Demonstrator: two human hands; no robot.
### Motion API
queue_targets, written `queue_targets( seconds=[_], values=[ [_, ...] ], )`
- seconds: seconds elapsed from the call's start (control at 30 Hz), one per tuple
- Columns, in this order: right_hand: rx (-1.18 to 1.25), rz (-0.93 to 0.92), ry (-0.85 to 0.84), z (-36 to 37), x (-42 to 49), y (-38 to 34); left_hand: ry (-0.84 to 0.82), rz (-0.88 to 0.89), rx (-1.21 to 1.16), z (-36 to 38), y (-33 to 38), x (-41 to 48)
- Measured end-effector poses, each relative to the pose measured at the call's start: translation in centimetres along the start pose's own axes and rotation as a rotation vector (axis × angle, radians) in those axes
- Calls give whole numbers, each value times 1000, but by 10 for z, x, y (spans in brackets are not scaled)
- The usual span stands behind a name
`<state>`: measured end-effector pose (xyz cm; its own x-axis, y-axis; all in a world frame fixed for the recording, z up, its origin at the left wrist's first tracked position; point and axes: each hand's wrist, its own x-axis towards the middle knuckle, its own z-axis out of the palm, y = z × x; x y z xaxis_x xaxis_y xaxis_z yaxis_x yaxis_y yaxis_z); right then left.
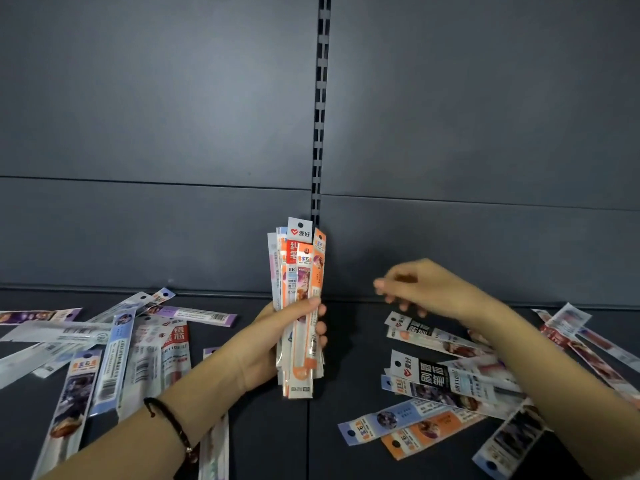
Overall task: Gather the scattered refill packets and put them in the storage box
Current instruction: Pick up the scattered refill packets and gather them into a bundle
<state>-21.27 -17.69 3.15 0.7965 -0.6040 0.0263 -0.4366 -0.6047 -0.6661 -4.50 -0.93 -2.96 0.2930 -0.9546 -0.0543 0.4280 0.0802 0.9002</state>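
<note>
- Head view puts your right hand (426, 285) over the right half of the shelf (346, 382), just above the loose refill packets (450, 379). They lie below its fingers (382, 284) and a little toward you.
- Those fingers hang loosely curled and are blurred; no packet shows in them.
- The closest one, a black-and-white packet (426, 332), lies flat with its long axis running left to right and its hang-tab end toward the shelf's middle seam. Your reach would come down across it, not along it.
- Your left hand (277, 336) is at the middle of the shelf. Its fingers and thumb are wrapped round an upright bundle (301, 271) of gathered packets, tabs up, close to the shelf's back edge.
- That leaves your right hand free and nearer to the right heap. A second heap (114, 348) spreads toward the front-left corner, on your left hand's side.
- The packets are long, thin, glossy sleeves in orange, pale blue, lilac and black, overlapping at crossed angles. I judge they are slippery and could easily fan out of a full grip.
- No storage box is in sight.
</note>
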Motion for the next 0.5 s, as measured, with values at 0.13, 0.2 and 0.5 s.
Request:
queue_targets(
  seconds=[0.13, 0.2, 0.5],
  values=[
    [-336, 170, -171, -20, -5, 44, -49, -37, -69, -1, 0, 4],
    [-382, 234, -236, -20, -7, 53, -54, -54, -104, -2, -1, 6],
    [-174, 234, -252, -9, 3, 49, -69, -55, -91, -3, -1, 7]
  ],
)
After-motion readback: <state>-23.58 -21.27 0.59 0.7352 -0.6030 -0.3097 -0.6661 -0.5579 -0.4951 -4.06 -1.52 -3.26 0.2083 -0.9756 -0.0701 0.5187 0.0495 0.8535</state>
